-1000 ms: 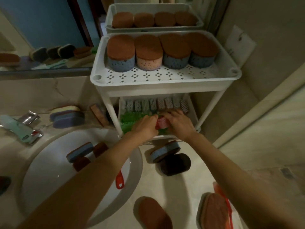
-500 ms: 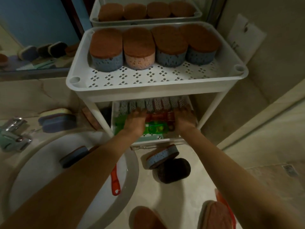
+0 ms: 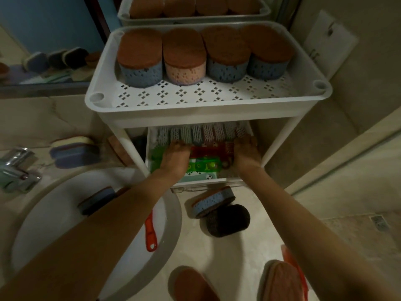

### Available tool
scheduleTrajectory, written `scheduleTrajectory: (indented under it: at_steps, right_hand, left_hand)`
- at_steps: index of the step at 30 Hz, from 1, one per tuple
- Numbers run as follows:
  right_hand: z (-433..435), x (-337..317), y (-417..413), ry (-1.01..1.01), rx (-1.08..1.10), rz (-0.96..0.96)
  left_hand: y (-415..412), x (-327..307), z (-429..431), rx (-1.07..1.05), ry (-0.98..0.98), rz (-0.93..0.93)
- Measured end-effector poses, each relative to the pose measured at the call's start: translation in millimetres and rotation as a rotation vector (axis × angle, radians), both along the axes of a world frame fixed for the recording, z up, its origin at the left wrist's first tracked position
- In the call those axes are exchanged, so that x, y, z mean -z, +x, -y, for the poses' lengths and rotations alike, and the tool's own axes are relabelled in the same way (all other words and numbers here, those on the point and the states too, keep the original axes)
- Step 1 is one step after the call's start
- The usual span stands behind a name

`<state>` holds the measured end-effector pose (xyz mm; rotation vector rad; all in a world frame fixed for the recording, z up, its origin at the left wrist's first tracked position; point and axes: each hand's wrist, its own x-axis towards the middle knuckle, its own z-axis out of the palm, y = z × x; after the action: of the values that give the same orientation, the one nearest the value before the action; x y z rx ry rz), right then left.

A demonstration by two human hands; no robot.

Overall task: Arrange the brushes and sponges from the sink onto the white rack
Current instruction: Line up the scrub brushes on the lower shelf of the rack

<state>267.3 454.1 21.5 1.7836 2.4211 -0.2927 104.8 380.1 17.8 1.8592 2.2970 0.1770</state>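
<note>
Both hands reach into the lower shelf of the white rack. Left hand lies flat on the green brushes. Right hand presses the red brushes; I cannot tell if it grips. One sponge sits in the sink.

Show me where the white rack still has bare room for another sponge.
The white plastic rack's top tray is bare along its perforated front strip, between the four brown-topped sponges and the front rim. The lower shelf is crowded: left hand, right hand, bristle brushes behind.
</note>
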Motion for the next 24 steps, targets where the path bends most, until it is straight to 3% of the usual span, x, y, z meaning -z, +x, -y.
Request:
scheduleTrajectory:
  at_steps: [5,9,12,17,24]
  right_hand:
    - [8,-8,3,-0.007,-0.012,-0.035]
    - [24,-16,0,0.128,-0.042,-0.081]
    - [43,-20,-6,0.145,-0.048,-0.241]
    - [100,-12,-34,0.309,-0.081,-0.695]
    - [205,-8,-94,0.134,-0.453,-0.806]
  left_hand:
    - [3,-4,1,0.004,0.003,0.021]
    - [8,-14,8,-0.024,0.029,0.119]
    - [17,-34,23,-0.100,0.075,0.253]
    - [19,-56,88,-0.311,0.256,0.376]
    - [-31,-44,204,-0.651,0.262,0.428]
